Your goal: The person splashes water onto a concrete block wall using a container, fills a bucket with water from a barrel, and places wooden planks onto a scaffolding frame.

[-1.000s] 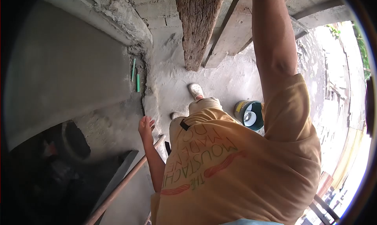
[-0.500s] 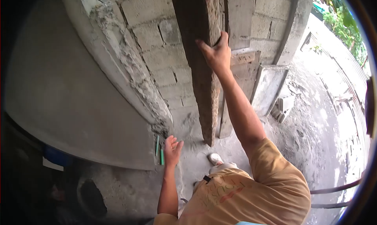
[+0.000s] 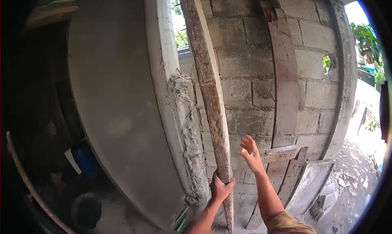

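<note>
A long, rough wooden plank (image 3: 211, 91) stands nearly upright before me, its edge turned toward me and its top leaning left. My left hand (image 3: 221, 189) is wrapped round its lower part. To the right of the plank, my right hand (image 3: 252, 153) is raised off it, fingers apart and slightly curled, holding nothing. Behind the plank is a concrete block wall (image 3: 245, 91). The plank's top end runs out of view.
A smooth plastered wall (image 3: 118, 111) with a crumbled concrete column (image 3: 190, 144) lies left. Boards (image 3: 286, 79) and a framed panel (image 3: 312, 181) lean on the right. A blue container (image 3: 85, 159) sits in the dark area, and green sticks (image 3: 181, 219) lie below the column.
My left hand has come up and taken hold of the plank, while my right hand has let go. The plank has turned edge-on, and my view has tilted up.
</note>
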Demonstrator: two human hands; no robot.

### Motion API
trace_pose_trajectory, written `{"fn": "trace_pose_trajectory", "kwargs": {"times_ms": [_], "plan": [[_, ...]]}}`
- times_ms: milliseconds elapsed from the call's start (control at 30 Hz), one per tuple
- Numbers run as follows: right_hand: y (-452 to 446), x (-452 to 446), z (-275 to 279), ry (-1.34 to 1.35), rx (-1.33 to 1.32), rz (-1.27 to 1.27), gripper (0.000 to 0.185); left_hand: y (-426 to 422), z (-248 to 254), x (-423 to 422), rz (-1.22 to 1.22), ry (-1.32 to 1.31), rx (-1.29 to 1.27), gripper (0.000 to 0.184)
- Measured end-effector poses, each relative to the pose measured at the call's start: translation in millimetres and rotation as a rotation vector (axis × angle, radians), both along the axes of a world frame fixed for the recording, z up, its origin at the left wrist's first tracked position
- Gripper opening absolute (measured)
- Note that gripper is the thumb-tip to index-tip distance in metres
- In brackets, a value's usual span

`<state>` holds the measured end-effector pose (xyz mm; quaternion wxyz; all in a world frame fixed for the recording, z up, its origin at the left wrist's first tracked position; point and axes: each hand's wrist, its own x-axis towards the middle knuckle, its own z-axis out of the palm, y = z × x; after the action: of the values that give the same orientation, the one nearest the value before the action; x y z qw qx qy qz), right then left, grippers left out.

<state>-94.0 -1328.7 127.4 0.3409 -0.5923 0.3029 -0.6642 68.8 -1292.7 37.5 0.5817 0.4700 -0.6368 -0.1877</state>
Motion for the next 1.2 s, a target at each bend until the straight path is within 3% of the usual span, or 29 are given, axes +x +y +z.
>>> {"fn": "trace_pose_trajectory", "kwargs": {"times_ms": [33, 100, 167, 200, 233, 300, 400, 533, 667, 767, 833, 867, 933, 1000, 1033, 1133, 1200], "plan": [[-14.0, -3.3, -3.2, 0.013, 0.005, 0.040, 0.101, 0.6, -1.4, 6.6, -0.046, 0.038, 0.064, 0.067], [-38.0, -5.2, -12.2, 0.083, 0.056, 0.234, 0.108, -22.0, -22.0, 21.8, -0.233, 0.184, -0.069, 0.062], [-55.2, -6.2, -15.1, 0.113, 0.133, 0.357, 0.115, -18.4, -2.7, 35.0, -0.401, 0.223, -0.089, 0.064], [-68.0, -4.8, -20.0, 0.135, 0.071, 0.448, 0.115, -20.2, -3.2, 45.3, -0.449, 0.178, 0.082, 0.072], [-73.5, -0.2, -19.7, 0.155, 0.018, 0.548, 0.116, -21.2, 0.9, 45.2, -0.474, 0.186, 0.081, 0.074], [-84.3, -4.5, -20.4, 0.163, -0.003, 0.549, 0.113, -17.2, 6.9, 47.9, -0.459, 0.216, 0.087, 0.081], [-97.3, -2.1, -46.5, 0.159, 0.231, 0.464, 0.084, 2.6, 5.6, 49.2, -0.375, 0.338, 0.368, 0.083], [-96.2, 7.6, -48.5, 0.106, -0.008, 0.570, 0.093, 22.6, 3.9, 50.8, -0.182, 0.163, 0.368, 0.101], [-38.1, 3.1, -36.0, 0.243, -0.077, 0.367, 0.083, 36.4, -58.9, 53.3, 0.173, 0.310, 0.405, 0.113], [-12.7, 14.0, -35.7, 0.217, -0.186, 0.338, 0.077, 72.4, -131.8, 43.4, 0.317, 0.593, 0.477, 0.096], [-1.7, 17.1, -34.0, 0.231, -0.155, 0.336, 0.073, 93.7, -211.3, 24.9, 0.475, 0.647, 0.567, 0.081], [2.3, 15.0, -34.5, 0.197, -0.133, 0.356, 0.070, 100.8, -274.6, 18.7, 0.454, 0.588, 0.751, 0.070], [0.8, 12.5, -33.1, 0.203, -0.132, 0.396, 0.067, 136.3, -306.4, -18.9, 0.334, 0.731, 0.942, 0.066], [0.1, 10.2, -31.9, 0.199, -0.135, 0.449, 0.064, 156.0, -320.2, -67.6, 0.365, 1.082, 1.060, 0.070], [3.0, 9.2, -31.8, 0.175, -0.140, 0.453, 0.063, 156.0, -339.0, -87.1, 0.336, 1.046, 1.104, 0.074], [11.7, 5.0, -33.1, 0.129, -0.146, 0.463, 0.064, 128.0, -364.3, -140.2, 0.339, 1.225, 1.082, 0.080], [3.6, -7.0, -36.2, 0.093, -0.150, 0.456, 0.067, 95.1, -392.2, -167.6, 0.297, 1.587, 1.042, 0.092]]}}
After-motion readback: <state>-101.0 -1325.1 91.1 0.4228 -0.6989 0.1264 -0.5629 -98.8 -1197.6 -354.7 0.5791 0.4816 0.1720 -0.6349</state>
